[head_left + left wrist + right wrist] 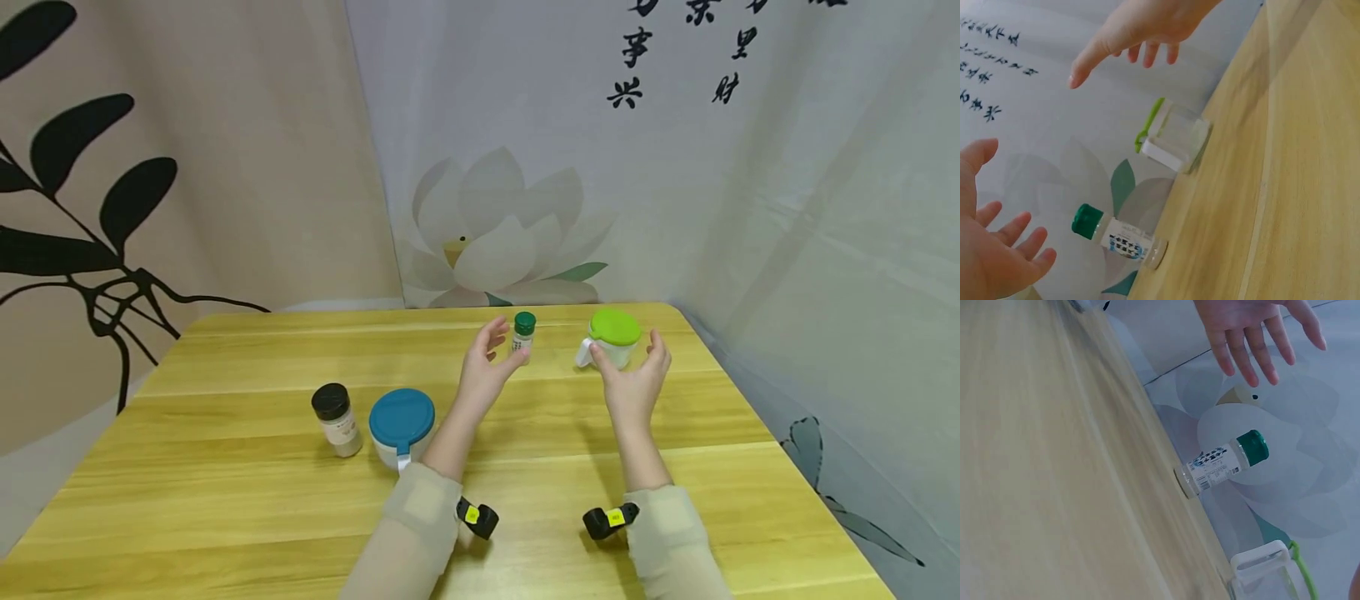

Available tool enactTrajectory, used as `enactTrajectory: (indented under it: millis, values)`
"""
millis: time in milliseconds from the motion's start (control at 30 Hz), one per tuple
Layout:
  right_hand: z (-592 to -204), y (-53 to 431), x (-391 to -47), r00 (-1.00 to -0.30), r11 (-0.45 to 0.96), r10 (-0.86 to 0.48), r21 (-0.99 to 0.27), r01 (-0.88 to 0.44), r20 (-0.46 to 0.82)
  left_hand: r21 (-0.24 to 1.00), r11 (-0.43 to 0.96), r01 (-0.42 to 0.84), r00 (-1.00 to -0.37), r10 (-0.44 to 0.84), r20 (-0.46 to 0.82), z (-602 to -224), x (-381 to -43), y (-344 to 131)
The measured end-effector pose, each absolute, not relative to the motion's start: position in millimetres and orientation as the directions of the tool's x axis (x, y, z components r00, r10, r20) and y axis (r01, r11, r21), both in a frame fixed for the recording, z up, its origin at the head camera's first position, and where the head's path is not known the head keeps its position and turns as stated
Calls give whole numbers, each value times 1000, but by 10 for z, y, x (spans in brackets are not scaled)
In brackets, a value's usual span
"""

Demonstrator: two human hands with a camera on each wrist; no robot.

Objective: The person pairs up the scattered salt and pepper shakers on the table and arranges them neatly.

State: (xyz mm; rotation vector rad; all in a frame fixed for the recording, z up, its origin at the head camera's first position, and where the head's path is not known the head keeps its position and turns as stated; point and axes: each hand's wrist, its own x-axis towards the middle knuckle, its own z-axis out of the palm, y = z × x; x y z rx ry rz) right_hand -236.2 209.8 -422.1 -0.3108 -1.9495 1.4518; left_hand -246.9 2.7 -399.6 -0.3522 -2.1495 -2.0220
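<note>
My left hand (486, 372) is raised in front of a small bottle with a green cap (523, 332), fingers spread and apart from it in the wrist views. The bottle (1124, 239) stands upright on the table and carries a printed white label. Over on the right, my right hand (636, 382) hovers before a clear jar with a lime-green lid and white handle (617, 335). In the left wrist view that jar (1175, 134) stands below the right hand (1141, 31), with space between them. Neither hand holds anything.
A black-capped jar (337, 419) and a container with a blue lid (402, 418) stand on the left half of the wooden table (225, 500). The left forearm partly covers the blue-lidded container. Behind the table hangs a printed curtain (495, 100).
</note>
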Motion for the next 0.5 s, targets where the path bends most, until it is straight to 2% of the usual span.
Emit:
enactTrajectory:
  millis: [500]
  values:
    - [-4310,2178,-2585,-778,350,521,-919,-181,352,965,28,260,-966,-6,260,-4159,-2641,115]
